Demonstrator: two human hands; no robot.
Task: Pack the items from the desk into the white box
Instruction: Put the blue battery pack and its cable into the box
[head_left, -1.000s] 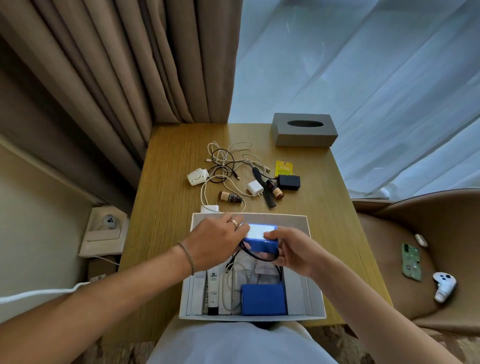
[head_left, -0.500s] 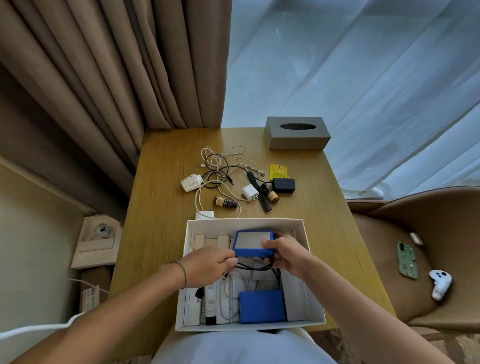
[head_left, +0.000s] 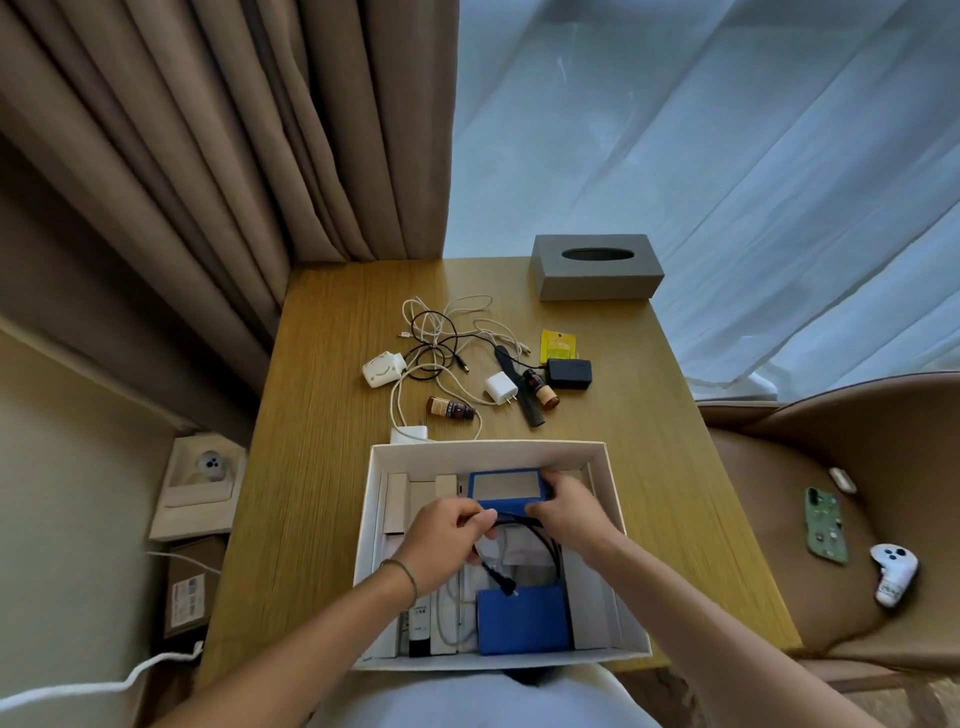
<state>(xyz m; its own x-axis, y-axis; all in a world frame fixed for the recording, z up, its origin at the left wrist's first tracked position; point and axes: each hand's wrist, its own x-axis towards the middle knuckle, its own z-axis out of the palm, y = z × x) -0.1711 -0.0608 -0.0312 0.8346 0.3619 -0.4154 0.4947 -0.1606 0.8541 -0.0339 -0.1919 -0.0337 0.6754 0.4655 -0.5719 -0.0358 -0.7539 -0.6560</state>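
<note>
The white box (head_left: 615, 525) sits at the near edge of the wooden desk (head_left: 322, 467). Both hands are inside it. My right hand (head_left: 569, 512) grips a blue device (head_left: 506, 488) with a pale screen, low in the box's far half. My left hand (head_left: 449, 540) pinches the black cable (head_left: 543, 540) that runs from the device, its plug dangling over a second blue block (head_left: 519, 621). Behind the box lie tangled cables (head_left: 441, 332), a white round charger (head_left: 383, 369), a white plug (head_left: 501, 387), two brown bottles (head_left: 449, 408), a black comb (head_left: 524, 400), a black adapter (head_left: 569, 372) and a yellow packet (head_left: 558, 343).
A grey tissue box (head_left: 596, 266) stands at the desk's far right. White boxes and a tube (head_left: 420, 626) fill the box's left side. On the chair (head_left: 779, 519) to the right lie a green phone (head_left: 825, 525) and a white controller (head_left: 892, 571). Curtains hang behind the desk.
Both hands have lowered the blue device from the box's far rim down into the box. My left hand has shifted from the device onto its black cable.
</note>
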